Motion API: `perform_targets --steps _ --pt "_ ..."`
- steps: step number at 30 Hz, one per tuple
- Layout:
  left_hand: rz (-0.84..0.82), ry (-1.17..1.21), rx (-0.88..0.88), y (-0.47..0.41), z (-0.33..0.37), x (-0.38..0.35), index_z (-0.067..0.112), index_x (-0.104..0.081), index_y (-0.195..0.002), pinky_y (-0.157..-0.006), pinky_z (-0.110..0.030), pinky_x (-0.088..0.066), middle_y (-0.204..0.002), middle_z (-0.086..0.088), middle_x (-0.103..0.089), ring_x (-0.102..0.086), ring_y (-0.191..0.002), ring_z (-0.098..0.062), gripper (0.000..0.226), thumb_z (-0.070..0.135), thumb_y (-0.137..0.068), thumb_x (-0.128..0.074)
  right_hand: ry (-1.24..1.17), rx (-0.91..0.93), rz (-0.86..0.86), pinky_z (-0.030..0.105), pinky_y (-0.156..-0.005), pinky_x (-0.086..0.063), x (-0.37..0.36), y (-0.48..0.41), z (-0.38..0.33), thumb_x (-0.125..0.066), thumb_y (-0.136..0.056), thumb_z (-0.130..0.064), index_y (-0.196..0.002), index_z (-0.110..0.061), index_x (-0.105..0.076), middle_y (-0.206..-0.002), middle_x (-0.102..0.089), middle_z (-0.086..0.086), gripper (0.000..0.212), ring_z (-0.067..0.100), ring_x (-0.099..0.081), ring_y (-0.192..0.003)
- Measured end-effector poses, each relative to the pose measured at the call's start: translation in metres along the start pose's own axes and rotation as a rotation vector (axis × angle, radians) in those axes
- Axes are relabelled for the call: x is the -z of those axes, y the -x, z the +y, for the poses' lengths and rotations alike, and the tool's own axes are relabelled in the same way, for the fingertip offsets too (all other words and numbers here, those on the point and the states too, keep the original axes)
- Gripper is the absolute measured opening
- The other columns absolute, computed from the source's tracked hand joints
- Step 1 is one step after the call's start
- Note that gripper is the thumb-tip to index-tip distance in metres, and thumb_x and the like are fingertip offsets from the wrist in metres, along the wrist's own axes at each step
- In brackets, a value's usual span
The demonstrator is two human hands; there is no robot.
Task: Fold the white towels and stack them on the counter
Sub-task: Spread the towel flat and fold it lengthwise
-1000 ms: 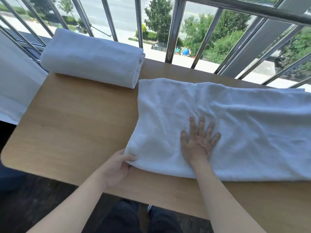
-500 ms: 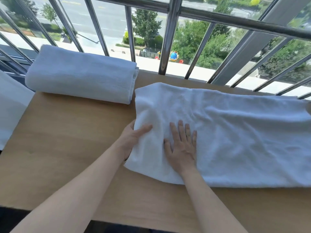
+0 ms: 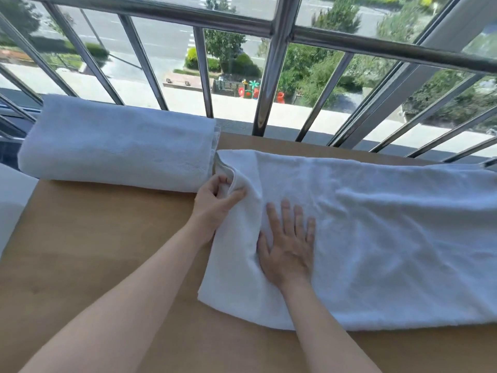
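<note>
A long white towel lies spread across the wooden counter, folded lengthwise and running off to the right. My left hand pinches its far left corner, lifting the edge slightly. My right hand lies flat with fingers spread on the towel's left part, pressing it down. A folded white towel rests at the counter's back left, right beside the corner that I hold.
A metal railing with slanted bars runs along the counter's far edge, with a street and trees below. White fabric shows at the left edge. Bare wood lies in front of the towels.
My left hand moved up the towel's left edge from the near corner to the far corner and closed on it. My right hand shifted left on the towel.
</note>
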State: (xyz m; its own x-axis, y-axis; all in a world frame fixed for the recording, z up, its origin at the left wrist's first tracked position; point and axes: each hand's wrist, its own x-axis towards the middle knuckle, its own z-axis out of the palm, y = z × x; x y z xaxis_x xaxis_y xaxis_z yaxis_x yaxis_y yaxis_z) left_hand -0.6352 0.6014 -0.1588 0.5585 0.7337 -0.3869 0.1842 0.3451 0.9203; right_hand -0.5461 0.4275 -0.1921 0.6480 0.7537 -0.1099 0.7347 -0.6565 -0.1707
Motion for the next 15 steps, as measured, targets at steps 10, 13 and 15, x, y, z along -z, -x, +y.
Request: perform_targets --steps 10,13,15 --pt "0.022 -0.458 0.039 -0.003 -0.011 -0.018 0.024 -0.055 -0.072 -0.054 -0.015 -0.036 -0.067 0.015 -0.054 -0.045 -0.058 -0.002 0.019 0.032 -0.075 -0.072 0.019 -0.065 0.003 0.055 -0.12 -0.012 0.015 0.02 0.049 -0.031 -0.092 -0.055 -0.156 -0.034 -0.025 -0.165 -0.019 0.0 0.067 0.029 -0.015 -0.152" --pt "0.049 -0.516 0.015 0.0 -0.011 -0.011 0.016 -0.054 -0.075 -0.057 -0.021 -0.038 -0.075 0.001 -0.06 -0.044 -0.059 -0.005 0.02 0.025 -0.077 -0.071 0.009 -0.19 -0.044 0.059 -0.12 0.001 0.01 0.024 0.024 -0.023 -0.093 -0.063 -0.158 -0.039 -0.008 -0.167 0.0 -0.003 0.07 0.03 0.006 -0.153" --pt "0.104 -0.526 -0.008 0.003 -0.013 -0.009 0.017 -0.052 -0.074 -0.055 -0.016 -0.036 -0.077 -0.002 -0.061 -0.045 -0.059 -0.004 0.02 0.022 -0.078 -0.071 0.01 -0.23 -0.079 0.066 -0.116 0.008 0.004 0.021 0.002 -0.018 -0.093 -0.069 -0.156 -0.044 0.003 -0.167 0.011 -0.002 0.072 0.035 0.018 -0.15"
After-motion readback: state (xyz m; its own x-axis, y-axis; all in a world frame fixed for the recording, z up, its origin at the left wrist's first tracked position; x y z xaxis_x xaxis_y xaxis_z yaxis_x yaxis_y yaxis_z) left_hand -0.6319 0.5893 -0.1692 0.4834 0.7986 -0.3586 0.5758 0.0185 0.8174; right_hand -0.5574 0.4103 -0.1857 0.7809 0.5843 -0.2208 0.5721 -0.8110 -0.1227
